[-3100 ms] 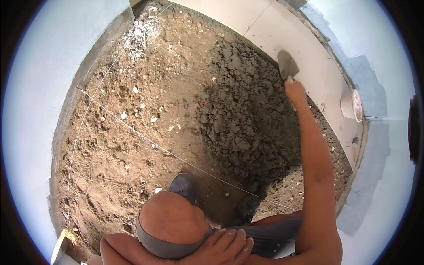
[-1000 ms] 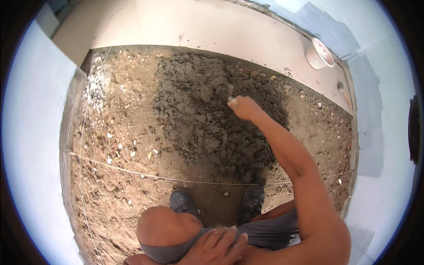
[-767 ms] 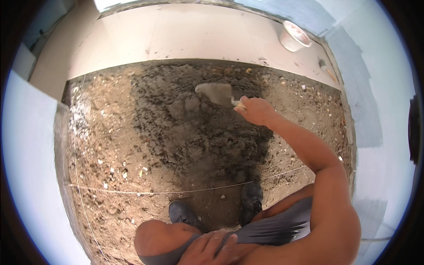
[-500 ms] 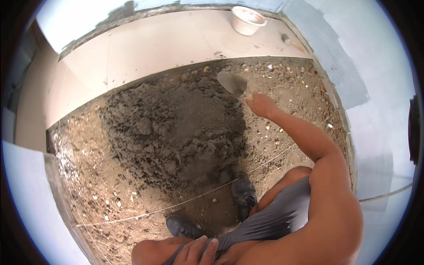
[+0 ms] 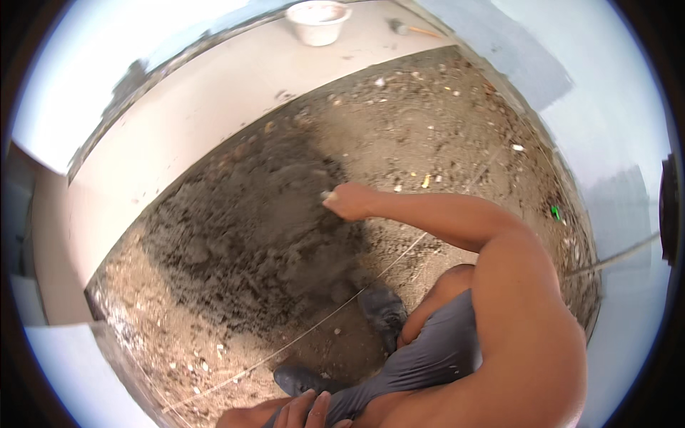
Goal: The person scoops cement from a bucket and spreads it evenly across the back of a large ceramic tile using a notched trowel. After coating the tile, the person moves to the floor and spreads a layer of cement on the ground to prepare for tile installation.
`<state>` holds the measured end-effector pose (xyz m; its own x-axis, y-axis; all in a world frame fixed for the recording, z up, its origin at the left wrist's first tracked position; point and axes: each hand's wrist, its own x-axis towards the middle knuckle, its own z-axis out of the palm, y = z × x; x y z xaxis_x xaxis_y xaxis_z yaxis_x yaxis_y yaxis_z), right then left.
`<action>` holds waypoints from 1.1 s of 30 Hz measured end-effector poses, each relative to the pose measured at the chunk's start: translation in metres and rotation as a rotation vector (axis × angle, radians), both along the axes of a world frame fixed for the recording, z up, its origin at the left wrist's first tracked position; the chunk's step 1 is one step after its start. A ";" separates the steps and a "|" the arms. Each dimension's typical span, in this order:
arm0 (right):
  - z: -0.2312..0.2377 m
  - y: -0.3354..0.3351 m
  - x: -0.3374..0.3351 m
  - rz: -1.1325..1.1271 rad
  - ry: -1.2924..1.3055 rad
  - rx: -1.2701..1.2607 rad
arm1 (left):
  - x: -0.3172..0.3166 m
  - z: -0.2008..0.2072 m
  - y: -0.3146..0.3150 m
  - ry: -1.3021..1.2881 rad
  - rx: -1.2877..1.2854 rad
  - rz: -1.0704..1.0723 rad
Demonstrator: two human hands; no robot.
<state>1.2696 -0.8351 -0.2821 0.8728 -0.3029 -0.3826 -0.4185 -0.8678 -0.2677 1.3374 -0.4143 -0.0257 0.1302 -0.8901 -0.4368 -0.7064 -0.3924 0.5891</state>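
Note:
My right hand [image 5: 351,201] reaches out over the right side of a dark grey heap of mortar [image 5: 235,228]. Its fingers are closed round the handle of a trowel [image 5: 326,195]. The trowel's blade blends into the grey heap and cannot be made out clearly. At the lower edge, my left hand [image 5: 305,411] lies on my bent leg, fingers stretched out and partly cut off by the picture's edge. It holds nothing that I can see.
Pale floor tiles [image 5: 193,103] border the dirt, with a white bucket [image 5: 317,25] and a mallet [image 5: 401,28] on them. A taut string [image 5: 278,349] crosses the dirt near my boots [image 5: 384,314]. A light-blue wall [image 5: 606,121] stands at the right.
My right hand has swung left and nearer from the heap's far right edge to over the mortar, bringing the trowel along. The view has also turned; my left hand stays on my leg.

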 end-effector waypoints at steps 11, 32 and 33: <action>0.050 0.083 0.110 -0.126 0.011 0.583 | -0.013 -0.005 -0.018 -0.098 0.109 0.032; 0.065 0.029 -0.105 0.223 0.248 -0.029 | 0.022 -0.015 0.033 0.090 -0.063 0.114; 0.054 0.037 -0.116 0.231 0.355 -0.084 | 0.023 -0.016 0.032 0.086 -0.055 0.112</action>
